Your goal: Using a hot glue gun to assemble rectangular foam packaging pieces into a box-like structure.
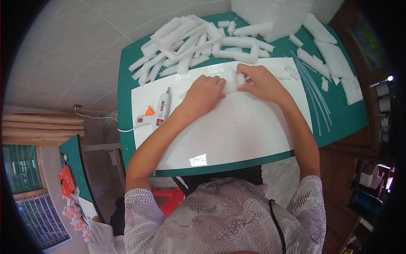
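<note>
Over the far part of a glossy white board [228, 131], my two hands are close together at a white foam piece [230, 81]. My left hand [204, 95] has its fingers curled and pressed together at the piece's left side; its fingertips are partly hidden. My right hand [263, 83] pinches a small white foam bit [241, 79] between thumb and fingers at the right side. Left of my left hand, a white hot glue gun [163, 108] lies on the board with its nozzle pointing away from me.
Cut foam strips and frames [186, 40] are heaped along the far edge of the green table [127, 67]. Behind stands a large foam block [270, 19]. Clear glue sticks [315, 95] and flat foam slabs [334, 57] lie at right. A white cord [95, 116] runs off leftward.
</note>
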A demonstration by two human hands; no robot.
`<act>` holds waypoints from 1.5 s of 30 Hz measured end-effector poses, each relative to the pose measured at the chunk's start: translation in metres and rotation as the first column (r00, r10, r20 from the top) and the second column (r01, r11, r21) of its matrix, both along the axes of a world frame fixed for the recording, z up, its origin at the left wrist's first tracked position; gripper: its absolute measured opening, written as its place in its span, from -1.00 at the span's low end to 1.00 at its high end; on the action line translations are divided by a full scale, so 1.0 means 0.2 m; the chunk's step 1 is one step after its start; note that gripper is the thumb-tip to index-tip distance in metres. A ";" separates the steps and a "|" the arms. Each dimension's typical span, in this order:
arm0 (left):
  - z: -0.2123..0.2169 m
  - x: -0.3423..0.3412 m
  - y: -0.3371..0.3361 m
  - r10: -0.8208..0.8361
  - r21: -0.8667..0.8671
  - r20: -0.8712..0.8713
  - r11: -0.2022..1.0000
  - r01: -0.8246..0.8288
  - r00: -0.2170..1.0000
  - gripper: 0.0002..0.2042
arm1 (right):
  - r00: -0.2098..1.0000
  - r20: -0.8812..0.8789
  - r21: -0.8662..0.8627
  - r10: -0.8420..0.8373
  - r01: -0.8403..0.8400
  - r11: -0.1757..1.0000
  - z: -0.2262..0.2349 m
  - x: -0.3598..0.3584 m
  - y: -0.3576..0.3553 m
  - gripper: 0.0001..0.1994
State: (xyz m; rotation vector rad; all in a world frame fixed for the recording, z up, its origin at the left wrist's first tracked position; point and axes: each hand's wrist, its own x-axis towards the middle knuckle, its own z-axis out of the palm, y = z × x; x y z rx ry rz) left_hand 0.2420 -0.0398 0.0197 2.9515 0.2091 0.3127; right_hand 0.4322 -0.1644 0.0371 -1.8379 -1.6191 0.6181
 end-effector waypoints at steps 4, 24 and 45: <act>0.01 -0.01 0.00 0.041 0.004 -0.044 0.999 -0.041 0.998 -0.76 | 0.998 0.070 0.037 0.002 -0.005 0.999 0.00 -0.04 0.00 -0.69; 0.07 -0.33 0.58 0.365 -0.088 -0.003 0.927 -0.364 0.931 -0.78 | 0.993 0.092 -0.012 -0.070 0.071 0.997 -0.01 -0.08 -0.06 -0.68; 0.30 -0.36 0.66 0.377 -0.554 -0.127 0.740 -0.381 0.918 -0.60 | 0.995 0.093 0.014 -0.030 0.028 0.999 -0.05 -0.05 -0.07 -0.66</act>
